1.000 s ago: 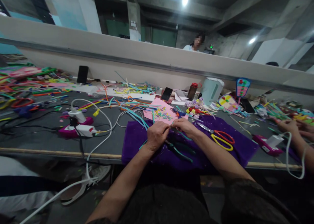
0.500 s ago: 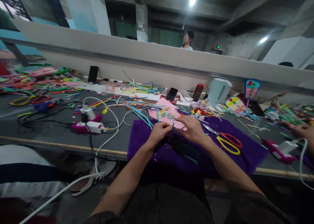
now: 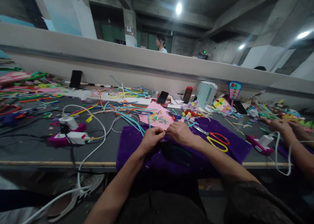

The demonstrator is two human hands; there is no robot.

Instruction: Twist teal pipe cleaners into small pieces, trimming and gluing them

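Note:
My left hand [image 3: 153, 138] is closed in a pinch, its fingertips meeting those of my right hand [image 3: 180, 133] above a purple cloth [image 3: 126, 152]. A teal pipe cleaner [image 3: 192, 124] sticks out past the right hand's knuckles. Its part between the fingertips is hidden. Just beyond the hands, a pink sheet [image 3: 144, 118] carries many short cut pieces [image 3: 159, 116] in yellow, teal and pink. Scissors [image 3: 217, 139] with one red and one yellow handle lie on the cloth, right of my right hand.
Long pipe cleaners [image 3: 130, 121] spread left of the sheet. Magenta power strips with white plugs, one left [image 3: 59, 139] and one right [image 3: 258, 146], trail cables. A phone [image 3: 163, 97], a bottle [image 3: 188, 94] and a pale jug [image 3: 207, 93] stand behind. Another person's hands [image 3: 282, 128] work at far right.
My fingertips have come closer together. The teal piece seen at my left fingertips is now hidden, and a teal length shows beyond my right hand. The view has turned right.

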